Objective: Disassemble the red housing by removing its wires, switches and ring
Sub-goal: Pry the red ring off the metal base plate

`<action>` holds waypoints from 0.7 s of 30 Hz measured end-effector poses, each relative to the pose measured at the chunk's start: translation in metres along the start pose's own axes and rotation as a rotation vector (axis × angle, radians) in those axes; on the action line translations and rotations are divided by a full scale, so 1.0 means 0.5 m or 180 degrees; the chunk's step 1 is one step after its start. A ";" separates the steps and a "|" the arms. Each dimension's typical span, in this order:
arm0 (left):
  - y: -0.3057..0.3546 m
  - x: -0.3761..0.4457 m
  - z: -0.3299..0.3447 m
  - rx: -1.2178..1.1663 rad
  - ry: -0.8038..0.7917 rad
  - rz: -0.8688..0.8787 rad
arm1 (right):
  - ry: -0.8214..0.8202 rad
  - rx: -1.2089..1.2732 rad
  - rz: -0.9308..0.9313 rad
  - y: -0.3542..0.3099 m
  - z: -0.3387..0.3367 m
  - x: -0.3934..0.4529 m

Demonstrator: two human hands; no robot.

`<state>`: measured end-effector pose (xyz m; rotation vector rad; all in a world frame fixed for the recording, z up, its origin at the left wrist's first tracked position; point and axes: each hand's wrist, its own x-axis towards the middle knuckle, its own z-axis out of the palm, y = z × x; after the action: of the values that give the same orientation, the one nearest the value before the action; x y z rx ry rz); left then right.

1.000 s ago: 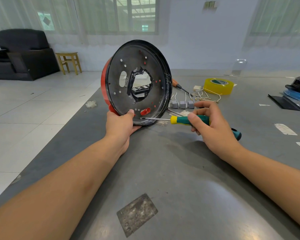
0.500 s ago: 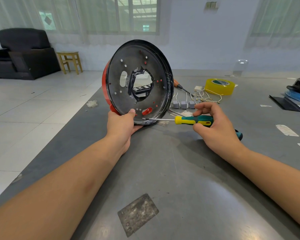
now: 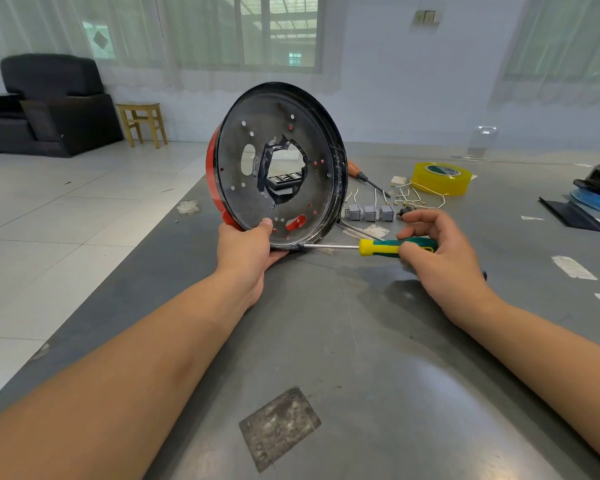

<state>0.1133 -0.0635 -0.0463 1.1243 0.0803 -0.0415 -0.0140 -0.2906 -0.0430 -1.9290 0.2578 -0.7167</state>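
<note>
The red housing (image 3: 212,174) stands on its edge on the grey table (image 3: 361,358), its black perforated base plate (image 3: 312,140) facing me with a ragged central hole. My left hand (image 3: 246,247) grips its lower rim, thumb on the plate. My right hand (image 3: 444,251) holds a green and yellow screwdriver (image 3: 381,247) level with the table, its tip touching the black ring (image 3: 340,188) at the bottom edge of the housing. Three grey switches (image 3: 370,213) and loose white wires (image 3: 416,199) lie on the table behind.
An orange-handled screwdriver (image 3: 361,171) and a roll of yellow tape (image 3: 442,178) lie farther back. Black and blue parts (image 3: 593,199) sit at the right edge. Paper scraps (image 3: 574,268) dot the right side. The table's left edge drops to a tiled floor.
The screwdriver tip has dropped from the plate's face near the red slot to the bottom rim of the housing. My right hand has slid slightly right and down.
</note>
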 end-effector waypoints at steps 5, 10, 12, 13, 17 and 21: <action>0.000 -0.001 -0.001 -0.0005 -0.0007 0.0018 | 0.0080 0.0490 0.0217 0.014 0.001 0.009; 0.002 0.000 -0.002 -0.0042 -0.0010 -0.0018 | 0.0048 0.0655 0.0323 0.019 -0.001 0.013; 0.002 0.000 -0.002 -0.0032 -0.0007 -0.0016 | -0.0086 0.0623 0.0320 0.018 -0.002 0.010; 0.002 0.000 -0.002 -0.0029 -0.0005 -0.0013 | -0.0164 0.0586 0.0320 0.017 -0.003 0.008; 0.002 0.000 -0.002 -0.0030 -0.0009 -0.0030 | -0.0319 0.0333 0.0291 0.011 -0.001 0.005; 0.002 0.002 -0.002 -0.0014 0.0001 -0.0039 | -0.0478 0.0128 0.0286 0.007 -0.001 0.001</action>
<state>0.1143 -0.0625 -0.0460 1.1194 0.0875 -0.0519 -0.0132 -0.2927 -0.0457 -1.9095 0.2334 -0.5114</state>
